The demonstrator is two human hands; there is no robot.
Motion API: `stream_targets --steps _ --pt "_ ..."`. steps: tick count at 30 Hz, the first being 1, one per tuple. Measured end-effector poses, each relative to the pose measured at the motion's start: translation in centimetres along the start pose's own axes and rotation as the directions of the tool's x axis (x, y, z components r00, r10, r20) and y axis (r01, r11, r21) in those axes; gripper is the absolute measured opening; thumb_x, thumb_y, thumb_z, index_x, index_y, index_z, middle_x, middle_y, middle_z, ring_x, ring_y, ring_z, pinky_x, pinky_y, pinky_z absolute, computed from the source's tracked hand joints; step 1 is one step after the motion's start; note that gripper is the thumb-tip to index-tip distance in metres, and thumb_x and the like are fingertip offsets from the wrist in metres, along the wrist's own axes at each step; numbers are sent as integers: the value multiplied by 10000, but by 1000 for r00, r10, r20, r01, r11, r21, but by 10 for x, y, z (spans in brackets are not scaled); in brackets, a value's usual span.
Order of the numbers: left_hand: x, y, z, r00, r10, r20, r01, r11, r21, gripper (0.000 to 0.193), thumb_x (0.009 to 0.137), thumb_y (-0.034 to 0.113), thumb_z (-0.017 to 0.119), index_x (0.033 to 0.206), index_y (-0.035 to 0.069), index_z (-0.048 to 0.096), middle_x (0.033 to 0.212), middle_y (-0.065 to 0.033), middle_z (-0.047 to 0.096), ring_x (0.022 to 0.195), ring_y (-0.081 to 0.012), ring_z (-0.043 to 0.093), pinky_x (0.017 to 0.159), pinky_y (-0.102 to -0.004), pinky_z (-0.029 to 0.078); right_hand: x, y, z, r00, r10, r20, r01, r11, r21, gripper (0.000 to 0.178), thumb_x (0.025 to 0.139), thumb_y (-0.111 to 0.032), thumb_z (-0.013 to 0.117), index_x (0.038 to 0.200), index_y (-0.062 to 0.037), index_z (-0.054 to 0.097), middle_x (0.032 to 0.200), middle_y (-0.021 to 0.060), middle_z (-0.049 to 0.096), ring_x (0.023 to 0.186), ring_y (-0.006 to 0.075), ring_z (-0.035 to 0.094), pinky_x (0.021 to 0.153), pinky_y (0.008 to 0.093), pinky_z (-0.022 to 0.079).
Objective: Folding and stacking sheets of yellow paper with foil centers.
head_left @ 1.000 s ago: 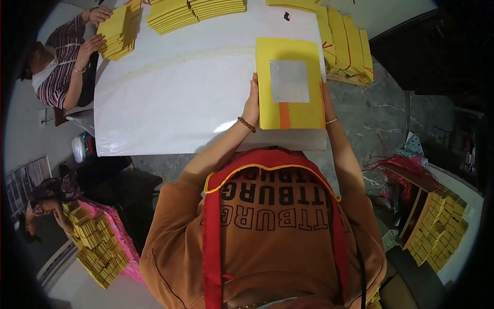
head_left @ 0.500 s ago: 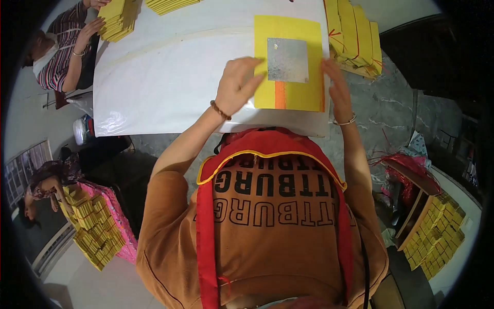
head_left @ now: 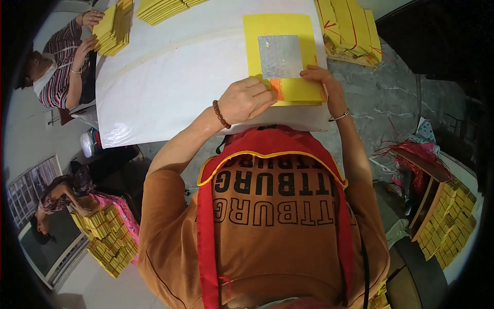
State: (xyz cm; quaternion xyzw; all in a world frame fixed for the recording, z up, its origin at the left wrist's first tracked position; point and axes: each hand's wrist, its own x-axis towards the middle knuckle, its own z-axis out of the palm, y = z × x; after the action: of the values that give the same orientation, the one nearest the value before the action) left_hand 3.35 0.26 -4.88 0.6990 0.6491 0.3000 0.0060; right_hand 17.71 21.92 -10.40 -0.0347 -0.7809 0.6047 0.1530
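On the white table lies a yellow paper sheet (head_left: pixel 253 38) with a silvery square (head_left: pixel 280 56) in its middle and an orange strip (head_left: pixel 277 90) below that square. My left hand (head_left: pixel 249 99) is closed at the sheet's lower left, its fingertips pinching the paper beside the orange strip. At the lower right edge my right hand (head_left: pixel 327 85) grips the paper, with fingers bent over it near the square's corner. The fingers' undersides and the right thumb are partly hidden.
The white table (head_left: pixel 170 87) ends close in front of me. Tied yellow paper bundles (head_left: pixel 347 28) stand beyond its right side. Across at the far left a person in a striped top (head_left: pixel 62 72) handles a yellow paper stack (head_left: pixel 112 31). More yellow bundles (head_left: pixel 110 239) lie by another person at the lower left.
Both hands have moved from beside the sheet onto its lower part and closed on it. The view has shifted slightly. At the far left, the person's hands remain on the stack.
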Motion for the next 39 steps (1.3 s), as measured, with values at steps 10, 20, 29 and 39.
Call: stream_targets --steps 10,20,29,39 --pt "9 -17 -12 949 -234 212 298 884 -360 100 790 99 590 819 8 619 707 -97 586 646 -230 554 580 -317 450 1 6 1 997 53 -53 -48 995 88 509 955 -366 237 987 -15 604 1037 123 616 1125 275 491 981 356 331" --pt "16 -26 -14 786 -407 465 608 645 -463 157 770 144 579 838 22 651 729 -91 629 636 -173 570 591 -284 445 0 5 2 997 38 -61 -33 996 77 449 951 -307 246 974 -25 595 1044 115 615 1118 277 496 985 360 328" --pt "16 -36 -8 751 -408 519 660 495 -565 155 783 116 575 866 11 653 734 -38 635 689 -83 555 656 -235 451 0 6 -3 999 17 -29 -14 994 105 375 923 -315 363 1016 -42 601 1053 103 611 1127 267 491 988 363 329" --pt "9 -38 -9 728 -410 549 682 361 -636 157 853 128 596 919 -8 639 810 1 612 756 -51 522 695 -208 427 1 3 -1 992 122 -31 -122 993 0 300 715 13 652 1006 -50 620 1054 63 614 1141 221 482 965 341 371"
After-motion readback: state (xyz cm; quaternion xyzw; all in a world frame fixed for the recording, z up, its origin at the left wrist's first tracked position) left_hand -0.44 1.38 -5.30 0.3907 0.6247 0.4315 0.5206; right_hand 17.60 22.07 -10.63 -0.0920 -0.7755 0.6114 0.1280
